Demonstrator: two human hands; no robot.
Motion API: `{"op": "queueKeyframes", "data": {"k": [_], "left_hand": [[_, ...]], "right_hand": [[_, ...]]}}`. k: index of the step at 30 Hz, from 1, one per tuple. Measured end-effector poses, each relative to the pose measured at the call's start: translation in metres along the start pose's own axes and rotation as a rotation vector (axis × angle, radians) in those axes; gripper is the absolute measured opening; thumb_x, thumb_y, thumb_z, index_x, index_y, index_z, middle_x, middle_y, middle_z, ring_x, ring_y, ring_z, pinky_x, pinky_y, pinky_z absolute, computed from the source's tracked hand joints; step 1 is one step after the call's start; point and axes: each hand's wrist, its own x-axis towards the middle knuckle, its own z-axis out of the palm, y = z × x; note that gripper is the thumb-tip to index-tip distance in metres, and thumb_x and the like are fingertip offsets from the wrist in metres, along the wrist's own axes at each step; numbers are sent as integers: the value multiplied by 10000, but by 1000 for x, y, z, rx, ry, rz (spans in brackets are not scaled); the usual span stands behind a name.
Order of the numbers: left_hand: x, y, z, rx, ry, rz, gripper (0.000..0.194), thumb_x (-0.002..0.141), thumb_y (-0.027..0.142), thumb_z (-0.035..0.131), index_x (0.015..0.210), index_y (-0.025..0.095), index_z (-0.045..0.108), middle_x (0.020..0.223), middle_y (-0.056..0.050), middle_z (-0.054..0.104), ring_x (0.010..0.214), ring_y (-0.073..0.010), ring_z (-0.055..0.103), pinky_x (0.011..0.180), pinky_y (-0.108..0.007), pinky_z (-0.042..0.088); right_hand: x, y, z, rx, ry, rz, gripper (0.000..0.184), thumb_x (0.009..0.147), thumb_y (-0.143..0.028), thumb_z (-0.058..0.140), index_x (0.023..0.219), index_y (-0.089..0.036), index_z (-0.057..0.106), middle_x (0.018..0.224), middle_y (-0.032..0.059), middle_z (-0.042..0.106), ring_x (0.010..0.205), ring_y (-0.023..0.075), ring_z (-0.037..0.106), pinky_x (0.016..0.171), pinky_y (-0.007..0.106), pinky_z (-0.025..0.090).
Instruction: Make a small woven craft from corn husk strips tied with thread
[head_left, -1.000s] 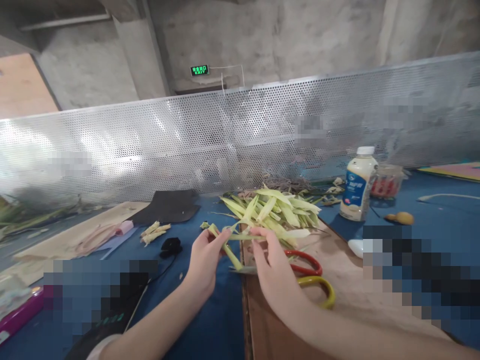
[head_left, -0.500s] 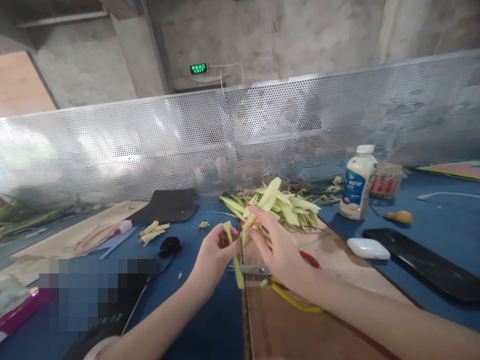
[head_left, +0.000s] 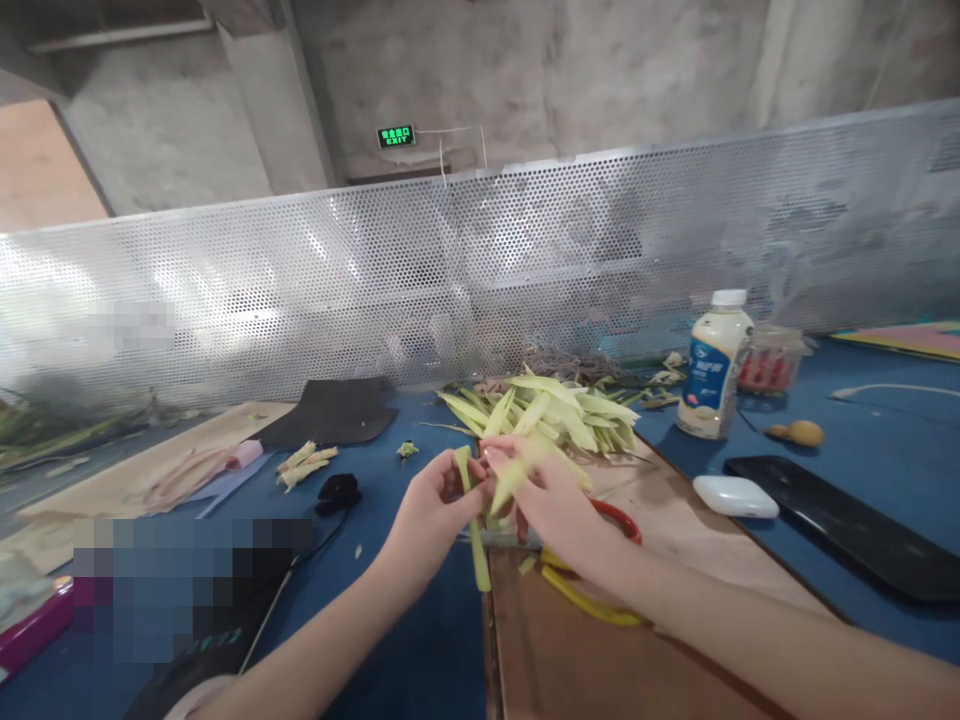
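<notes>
My left hand [head_left: 439, 505] is closed in a pinch on a pale green corn husk strip [head_left: 478, 555], whose free end hangs below the fingers. Close beside it, my right hand [head_left: 559, 505] is closed on another corn husk strip [head_left: 514, 482], blurred by motion and lying across the fingers. The fingertips of both hands nearly meet, so what is between them is partly hidden. Beneath the right hand lie scissors with a red and yellow handle [head_left: 589, 600], their blades pointing left. Just beyond the hands sits a pile of loose corn husks [head_left: 581, 412].
A brown board [head_left: 585, 670] rests on the blue table. To the right stand a bottle [head_left: 709, 370] and a clear tub [head_left: 771, 360], with a white case [head_left: 736, 496] and a black phone-like slab [head_left: 840, 530] nearer. A perforated metal screen [head_left: 420, 270] runs along the back.
My right hand has drawn its husk strip down from upright over the pile to low across the fingers. My left hand stays almost in place, its strip slightly shifted.
</notes>
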Motion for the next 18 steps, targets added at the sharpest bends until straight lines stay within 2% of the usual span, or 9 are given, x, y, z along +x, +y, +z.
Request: {"op": "queueKeyframes", "data": {"k": [3,5,6,8,9,11,12,14,18], "left_hand": [[-2,0,1,-15,21,-30,174,703,265,640,713,162,501,644,39,526,626,-83,492,596,-179,380],[-2,-1,1,-108,9,-63,176,713,276,635,723,159,504,655,28,540,632,-89,513,608,-191,395],[-1,-2,0,-168,3,-83,172,718,275,631,727,156,508,668,20,550,634,-93,523,618,-201,407],[2,-5,-2,-282,9,-129,157,719,259,630,746,147,523,701,3,568,649,-101,542,642,-216,427],[4,-6,-4,-325,23,-148,151,715,244,633,761,143,531,717,-3,574,657,-101,549,648,-216,433],[7,-10,-7,-369,48,-177,142,706,214,637,780,137,544,724,-7,577,653,-98,553,641,-207,440],[8,-12,-9,-376,55,-188,140,700,202,638,783,135,548,713,-5,574,641,-97,553,628,-204,443],[10,-16,-12,-376,53,-216,134,700,201,629,785,133,550,687,-5,569,612,-99,554,600,-209,448],[9,-18,-14,-370,34,-245,134,697,228,632,740,135,546,631,11,545,555,-89,538,552,-200,442]], "right_hand": [[-2,3,-1,28,19,22,293,857,-390,343,973,-212,546,722,-6,575,403,70,430,339,194,315],[-3,4,-2,31,-7,6,304,869,-315,279,1018,-222,527,815,10,588,405,73,427,334,203,333],[-3,3,-4,1,-24,-31,302,856,-256,279,1043,-228,514,884,19,586,449,83,463,367,214,376],[-3,3,-7,-147,-77,-200,345,778,-135,353,1076,-232,498,1007,33,553,666,126,545,560,265,476],[-3,3,-8,-249,-106,-324,407,723,-86,397,1089,-232,496,1045,38,532,807,153,540,697,302,474],[-2,5,-11,-441,-168,-556,527,640,-19,448,1119,-237,490,1107,44,484,1023,193,441,900,364,372],[-1,6,-12,-516,-200,-629,554,630,-7,463,1131,-243,486,1128,45,465,1066,202,399,940,383,329],[1,12,-12,-626,-231,-695,518,659,-13,486,1119,-250,500,1140,44,455,1072,203,371,952,395,304],[5,21,-12,-675,-180,-729,258,729,-84,548,942,-225,580,1065,38,498,1006,190,398,908,376,334]]}}
